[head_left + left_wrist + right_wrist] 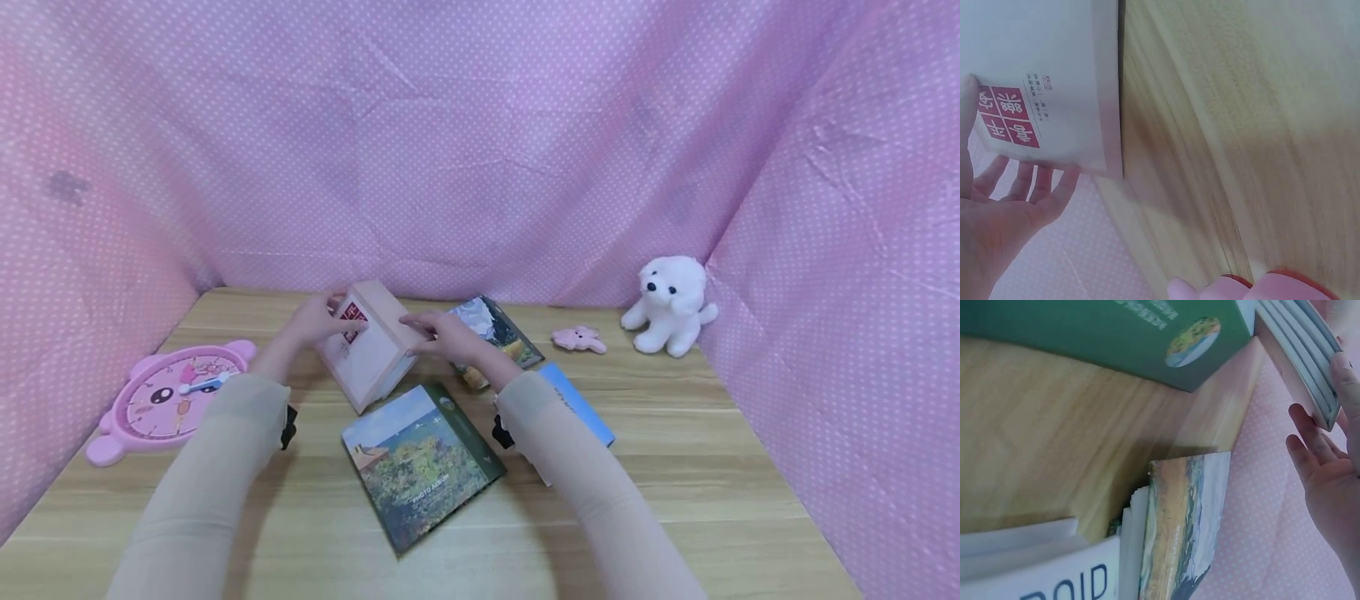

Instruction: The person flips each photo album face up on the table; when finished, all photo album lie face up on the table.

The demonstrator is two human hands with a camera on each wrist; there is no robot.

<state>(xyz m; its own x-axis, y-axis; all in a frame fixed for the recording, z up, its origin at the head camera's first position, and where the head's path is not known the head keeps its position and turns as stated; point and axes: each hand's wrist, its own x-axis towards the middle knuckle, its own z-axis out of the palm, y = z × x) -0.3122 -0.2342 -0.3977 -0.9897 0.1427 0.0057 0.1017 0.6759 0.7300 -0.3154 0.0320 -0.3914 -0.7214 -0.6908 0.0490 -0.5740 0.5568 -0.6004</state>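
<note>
A thick pale pink book (367, 354) with a red square label is held tilted by both hands at the back of the table. The left hand (315, 323) grips its far left edge, thumb on the cover beside the label (1010, 117) and the other fingers along the edge. At the opposite side, the right hand (450, 337) pinches the book's corner; the right wrist view shows its thumb and fingers (1313, 440) on either side of the layered edge (1300, 356). Just in front lies a photo album (420, 467) with a garden picture and a green spine (1104, 331).
Behind the right hand lies a second picture-covered album (498, 329), with a blue book (577, 404) partly under the right forearm. A pink toy clock (176, 396) is at the left. A small pink plush (579, 338) and a white toy dog (670, 307) sit back right, near the pink curtain.
</note>
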